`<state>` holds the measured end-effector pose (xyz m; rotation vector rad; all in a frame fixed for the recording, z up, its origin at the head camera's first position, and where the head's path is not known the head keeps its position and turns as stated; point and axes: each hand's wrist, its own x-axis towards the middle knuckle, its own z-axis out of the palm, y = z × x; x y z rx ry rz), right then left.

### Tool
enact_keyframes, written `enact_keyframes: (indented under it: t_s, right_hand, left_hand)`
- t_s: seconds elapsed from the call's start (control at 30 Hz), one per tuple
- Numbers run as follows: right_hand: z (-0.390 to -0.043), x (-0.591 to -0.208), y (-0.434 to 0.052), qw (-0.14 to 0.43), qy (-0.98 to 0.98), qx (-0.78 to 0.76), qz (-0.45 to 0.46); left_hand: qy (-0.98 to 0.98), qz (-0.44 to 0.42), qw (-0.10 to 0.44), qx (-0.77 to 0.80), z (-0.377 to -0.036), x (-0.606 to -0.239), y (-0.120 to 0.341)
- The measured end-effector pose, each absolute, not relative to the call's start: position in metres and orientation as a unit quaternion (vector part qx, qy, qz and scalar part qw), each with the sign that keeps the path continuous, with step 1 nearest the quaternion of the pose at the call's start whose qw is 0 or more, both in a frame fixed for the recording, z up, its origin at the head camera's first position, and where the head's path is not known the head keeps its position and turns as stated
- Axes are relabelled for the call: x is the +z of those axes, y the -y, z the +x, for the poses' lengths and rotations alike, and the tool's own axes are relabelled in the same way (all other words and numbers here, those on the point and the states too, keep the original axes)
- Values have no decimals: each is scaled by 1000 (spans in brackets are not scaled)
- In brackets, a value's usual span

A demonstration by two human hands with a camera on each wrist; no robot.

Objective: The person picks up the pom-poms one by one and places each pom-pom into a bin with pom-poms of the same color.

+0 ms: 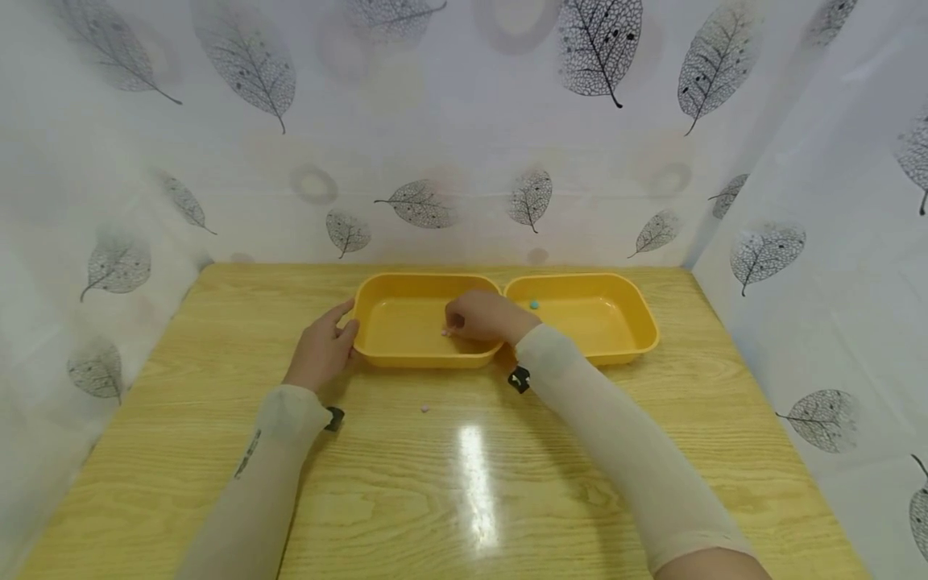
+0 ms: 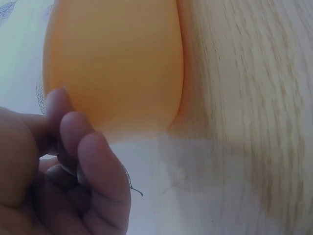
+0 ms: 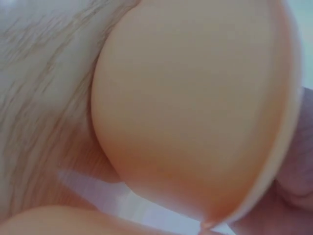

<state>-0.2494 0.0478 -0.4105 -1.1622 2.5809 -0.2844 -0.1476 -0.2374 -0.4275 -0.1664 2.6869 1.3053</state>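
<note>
Two yellow plastic trays stand side by side on the table. At the outer end of the left tray (image 1: 406, 361), my left hand (image 1: 321, 346) grips the rim; the left wrist view shows its curled fingers (image 2: 100, 161) against the tray's end. My right hand (image 1: 482, 316) reaches down into the same tray, pinching a small pink piece (image 1: 445, 332) at its fingertips. In the right wrist view the tray's wall (image 3: 186, 107) hides most of that hand. A second pink piece (image 1: 424, 408) lies on the table in front.
The right tray (image 1: 638, 342) has a small teal piece (image 1: 533, 305) near its left end, and my right forearm crosses its front corner. Leaf-printed white sheeting (image 1: 464, 145) walls in the back and sides of the wooden table (image 1: 377, 499).
</note>
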Motion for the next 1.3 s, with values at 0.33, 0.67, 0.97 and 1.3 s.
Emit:
enact_keyframes:
  t_s: [0.33, 0.67, 0.97, 1.3]
  right_hand:
    - [-236, -391, -74, 123, -902, -140, -389]
    - [-208, -378, -96, 54, -914, -184, -358]
    - [-188, -380, -102, 30, -912, -235, -334]
    - [-177, -388, -106, 20, -906, -257, -335]
  left_hand:
    - [-896, -56, 68, 435, -149, -428, 236]
    - [-896, -54, 66, 436, -147, -428, 235]
    - [-895, -54, 66, 437, -146, -426, 234]
    - [-895, -56, 64, 437, -146, -425, 233]
